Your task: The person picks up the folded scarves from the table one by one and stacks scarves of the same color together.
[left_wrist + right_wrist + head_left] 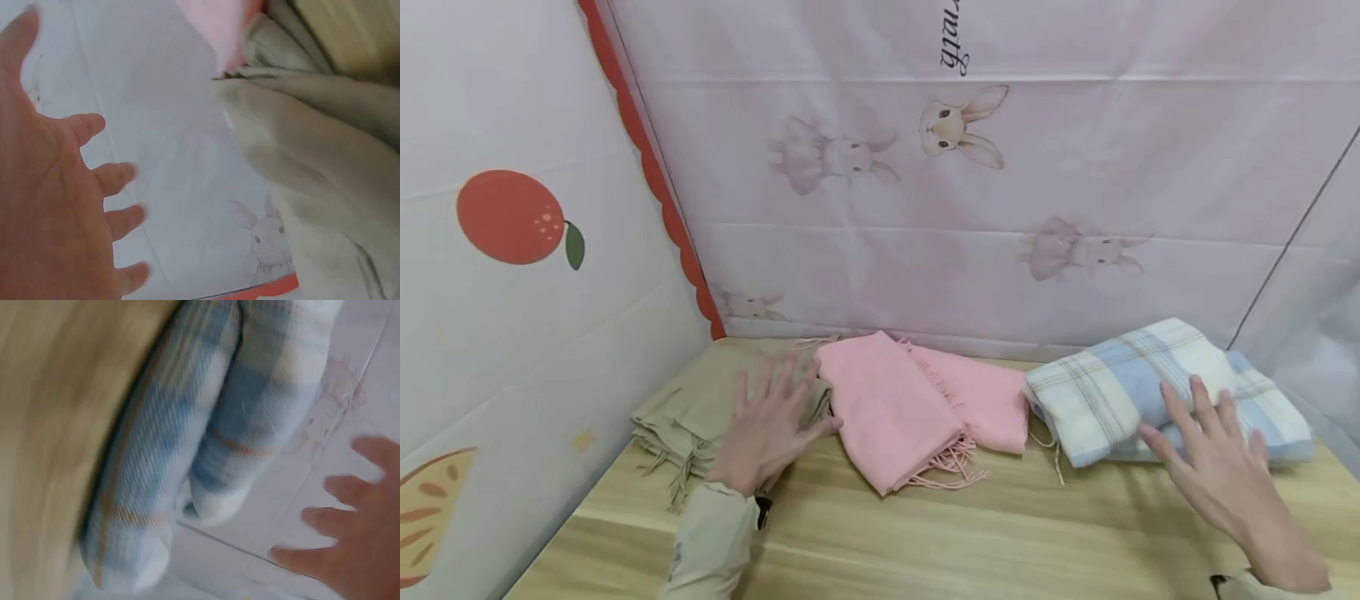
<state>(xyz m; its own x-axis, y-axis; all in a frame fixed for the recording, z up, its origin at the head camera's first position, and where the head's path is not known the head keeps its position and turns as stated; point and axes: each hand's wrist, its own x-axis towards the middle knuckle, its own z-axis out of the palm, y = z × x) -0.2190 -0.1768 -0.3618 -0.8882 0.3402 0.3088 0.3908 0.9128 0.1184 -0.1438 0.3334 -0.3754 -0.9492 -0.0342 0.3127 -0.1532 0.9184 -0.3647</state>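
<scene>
My left hand [771, 429] is spread above the folded olive-green scarf [700, 400], which has fringed ends; the left wrist view shows a gap between palm and cloth. Beside it lie two folded pink pieces of fringed cloth, one [887, 408] overlapping the other [992, 400]. On the right, my right hand [1221, 467] hovers with fingers apart in front of folded blue-and-white plaid cloth [1120, 392]. In the right wrist view, two thick plaid folds [144, 469] lie apart from the fingers. Neither hand holds anything.
The cloths lie along the back of a wooden table [880, 542]. A pale pink curtain with rabbit prints [880, 275] hangs right behind them. A white sheet with fruit prints [550, 350] borders the left side.
</scene>
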